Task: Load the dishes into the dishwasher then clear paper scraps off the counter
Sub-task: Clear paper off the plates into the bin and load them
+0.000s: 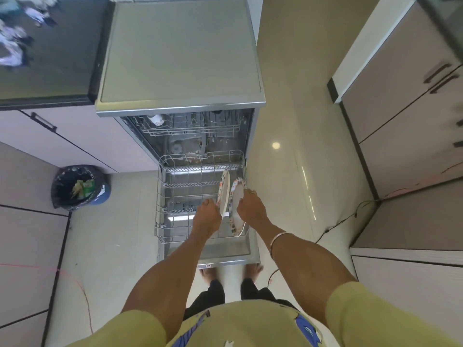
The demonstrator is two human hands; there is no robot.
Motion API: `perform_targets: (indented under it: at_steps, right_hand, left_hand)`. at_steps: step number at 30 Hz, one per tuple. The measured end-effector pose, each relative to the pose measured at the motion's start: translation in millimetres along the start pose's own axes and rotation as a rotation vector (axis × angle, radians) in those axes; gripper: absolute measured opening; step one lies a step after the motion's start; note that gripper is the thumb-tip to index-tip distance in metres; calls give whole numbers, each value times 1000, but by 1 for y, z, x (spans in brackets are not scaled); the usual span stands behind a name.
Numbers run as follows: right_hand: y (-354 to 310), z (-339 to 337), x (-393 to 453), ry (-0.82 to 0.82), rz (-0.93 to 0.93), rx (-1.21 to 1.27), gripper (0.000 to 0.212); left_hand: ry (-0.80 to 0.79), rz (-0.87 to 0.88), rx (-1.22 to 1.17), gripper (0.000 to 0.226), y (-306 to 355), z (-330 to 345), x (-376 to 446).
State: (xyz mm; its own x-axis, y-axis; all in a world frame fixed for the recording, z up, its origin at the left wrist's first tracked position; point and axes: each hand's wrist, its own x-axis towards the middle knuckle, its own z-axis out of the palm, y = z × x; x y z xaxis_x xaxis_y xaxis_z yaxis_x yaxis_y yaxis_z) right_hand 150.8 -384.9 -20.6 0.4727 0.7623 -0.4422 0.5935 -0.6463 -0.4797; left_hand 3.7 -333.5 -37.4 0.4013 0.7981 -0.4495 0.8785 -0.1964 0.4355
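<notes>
Both hands work mid-frame — left hand (207,213) grips one floral plate (223,190), right hand (248,206) the second plate (237,209), upright in the lower rack (160,196). Loading step; next, seat each between tines — paper scraps (11,50) wait upper left.

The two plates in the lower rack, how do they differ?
The left plate stands further back in the lower rack, while the right plate sits nearer the person, by the rack's right edge. The left hand holds the left plate at its near edge; the right hand grips the right plate along its rim. Both stand on edge and have white centres with patterned rims.
</notes>
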Motion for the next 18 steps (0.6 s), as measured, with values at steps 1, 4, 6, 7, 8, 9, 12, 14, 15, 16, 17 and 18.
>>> perform_targets:
  at_steps: [1,4,6,7,8,9,12,14,15,16,17,18]
  right_hand:
    - [-2,-3,0,2,-26,-18,43]
    - [-8,-15,-4,20,-81,-57,40]
    - [-9,-21,-6,12,-113,-81,38]
    - [-9,-23,-7,0,-131,-101,36]
    - [-9,-24,-7,-4,-146,-118,36]
    - [-10,-25,-7,-18,-166,-140,35]
    - [-18,-27,-9,-63,-196,-217,34]
    - [-26,-26,-13,-73,-211,-246,33]
    - [-30,-24,-15,-66,-221,-253,34]
    - [-34,-22,-18,-56,-233,-250,34]
    - [-39,-18,-21,-55,-241,-242,34]
    - [-43,-13,-24,-54,-240,-234,33]
  left_hand:
    - [2,6,15,40,1,-4,0]
    - [14,7,40,40,7,-15,-6]
    - [32,6,32,40,9,-21,-12]
    - [43,-1,26,41,9,-22,-15]
    - [55,-14,13,41,8,-24,-19]
    - [73,-22,-6,42,7,-25,-22]
    - [96,-57,-30,43,2,-32,-35]
    - [111,-74,-24,41,-3,-38,-42]
    - [123,-82,-27,40,-6,-43,-47]
    - [137,-87,-31,39,-11,-46,-49]
    - [150,-88,-36,38,-18,-49,-51]
    - [156,-90,-41,36,-25,-53,-54]
